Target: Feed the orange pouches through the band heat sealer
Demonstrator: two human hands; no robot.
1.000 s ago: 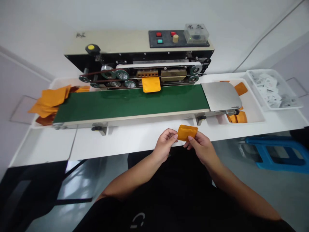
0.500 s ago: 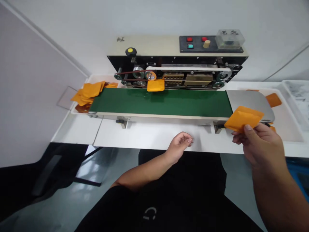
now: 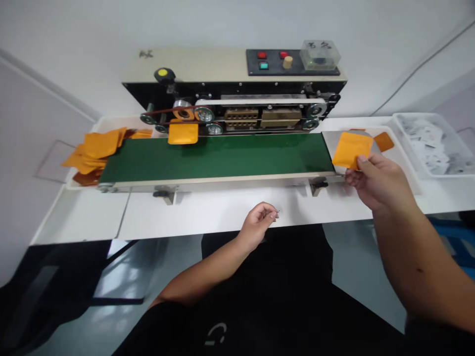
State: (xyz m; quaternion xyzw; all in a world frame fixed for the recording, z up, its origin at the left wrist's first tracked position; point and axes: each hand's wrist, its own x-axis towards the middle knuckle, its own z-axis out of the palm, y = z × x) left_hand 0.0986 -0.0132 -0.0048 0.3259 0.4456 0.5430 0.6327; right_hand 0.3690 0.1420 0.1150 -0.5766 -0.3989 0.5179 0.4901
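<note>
My right hand (image 3: 386, 180) pinches a small orange pouch (image 3: 352, 150) by its lower right corner, thumb in front. The pouch is held up over the metal plate (image 3: 332, 140) at the right end of the green conveyor belt (image 3: 222, 158). My left hand (image 3: 259, 221) hovers by the table's front edge, fingers curled and thumb against the fingertips. A tiny dark speck shows at those fingertips; I cannot make out what it is. Another orange pouch (image 3: 183, 133) hangs from the rollers of the band sealing machine (image 3: 208, 64), above the belt's left half.
At the belt's left end, several orange pouches (image 3: 100, 146) are heaped in a white tray (image 3: 72, 182). A white bin (image 3: 413, 183) on the right holds an orange pouch (image 3: 384, 142). Behind it a tray (image 3: 454, 173) contains small white pieces. Buttons sit on the control panel (image 3: 274, 69).
The view has swung right. Along the sealer, the hanging pouch has travelled left. My right hand has brought its pouch in over the plate and turned it more upright. My left hand stays curled.
</note>
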